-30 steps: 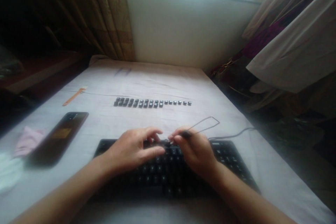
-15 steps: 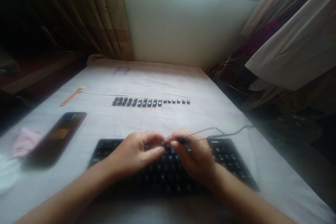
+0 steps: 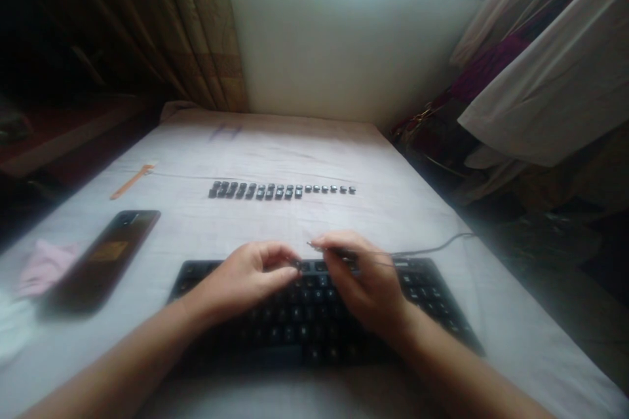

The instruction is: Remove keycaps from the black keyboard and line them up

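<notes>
My left hand (image 3: 255, 272) is over the upper middle of a black keyboard (image 3: 289, 314), thumb and forefinger pinched on a small dark piece that looks like a keycap (image 3: 297, 266). Close by on the right, my right hand (image 3: 366, 272) is closed around a thin dark tool with a pale metallic tip (image 3: 316, 247); blur hides its exact kind. The tip points left, a little above the keyboard's back edge and apart from my left fingers. Beyond the keyboard, several loose black keycaps (image 3: 260, 191) lie in two rows, tapering to one row on the right.
A dark phone (image 3: 111, 252) lies left of the keyboard, beside a pink cloth (image 3: 46, 265). Farther back is an orange strip (image 3: 132, 182). A thin cable (image 3: 437, 247) runs right across the pale sheet (image 3: 295, 144). Hanging cloth (image 3: 550, 98) borders the right side.
My hands have moved apart from touching fingertips. The right hand has lifted slightly, bringing the tool's tip into sight; the left has drawn a little to the left.
</notes>
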The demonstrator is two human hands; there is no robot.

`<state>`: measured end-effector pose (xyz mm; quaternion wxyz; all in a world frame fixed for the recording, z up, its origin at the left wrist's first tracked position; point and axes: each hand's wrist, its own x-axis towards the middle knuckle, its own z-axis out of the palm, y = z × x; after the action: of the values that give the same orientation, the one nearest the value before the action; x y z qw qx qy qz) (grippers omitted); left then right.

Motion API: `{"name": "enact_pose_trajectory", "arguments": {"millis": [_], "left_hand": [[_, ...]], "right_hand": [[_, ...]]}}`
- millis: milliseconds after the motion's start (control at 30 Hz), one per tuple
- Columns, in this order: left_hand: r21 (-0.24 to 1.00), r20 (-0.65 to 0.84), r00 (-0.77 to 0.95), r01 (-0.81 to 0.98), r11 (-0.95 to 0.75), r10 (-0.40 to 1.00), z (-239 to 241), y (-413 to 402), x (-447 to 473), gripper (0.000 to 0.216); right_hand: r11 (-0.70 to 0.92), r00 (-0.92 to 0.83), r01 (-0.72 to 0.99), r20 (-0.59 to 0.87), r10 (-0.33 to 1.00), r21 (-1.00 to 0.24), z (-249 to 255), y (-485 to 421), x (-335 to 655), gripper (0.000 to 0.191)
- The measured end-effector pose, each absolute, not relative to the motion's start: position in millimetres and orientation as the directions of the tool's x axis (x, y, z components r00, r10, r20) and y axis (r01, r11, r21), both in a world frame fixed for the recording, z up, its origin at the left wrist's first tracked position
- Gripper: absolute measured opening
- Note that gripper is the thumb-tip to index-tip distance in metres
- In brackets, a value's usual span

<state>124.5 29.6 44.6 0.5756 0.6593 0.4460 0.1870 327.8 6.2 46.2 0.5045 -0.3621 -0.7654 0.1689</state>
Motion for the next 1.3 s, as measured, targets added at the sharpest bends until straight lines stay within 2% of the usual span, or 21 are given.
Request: {"name": "enact_pose_trajectory", "arguments": {"millis": [267, 400, 500, 633, 733, 900, 1300], "left_hand": [[0.933, -0.319, 0.509, 0.316, 0.171, 0.799, 42, 32, 121, 0.024], [0.934, -0.318, 0.508, 0.315, 0.17, 0.8, 39, 34, 117, 0.024], [0.935, -0.321, 0.517, 0.306, 0.179, 0.794, 38, 33, 117, 0.024], [0.949, -0.299, 0.532, 0.252, 0.189, 0.792, 40, 31, 120, 0.018], [0.956, -0.284, 0.528, 0.223, 0.192, 0.801, 41, 29, 123, 0.016], [0.961, -0.249, 0.498, 0.232, 0.149, 0.831, 37, 29, 123, 0.018], [0.957, -0.216, 0.513, 0.281, 0.076, 0.831, 41, 25, 129, 0.013]], "right_hand": [[0.681, -0.358, 0.409, 0.579, 0.732, -0.607, 37, 16, 335, 0.017], [0.624, -0.399, 0.539, 0.48, 0.781, -0.566, 36, 14, 334, 0.009], [0.6, -0.419, 0.64, 0.437, 0.796, -0.48, 35, 12, 334, 0.013], [0.678, -0.482, 0.664, 0.513, 0.711, -0.315, 32, 12, 335, 0.028], [0.71, -0.505, 0.659, 0.555, 0.661, -0.246, 31, 13, 333, 0.026], [0.724, -0.492, 0.653, 0.601, 0.63, -0.224, 32, 14, 330, 0.025], [0.739, -0.523, 0.65, 0.599, 0.606, -0.18, 30, 11, 325, 0.024]]}}
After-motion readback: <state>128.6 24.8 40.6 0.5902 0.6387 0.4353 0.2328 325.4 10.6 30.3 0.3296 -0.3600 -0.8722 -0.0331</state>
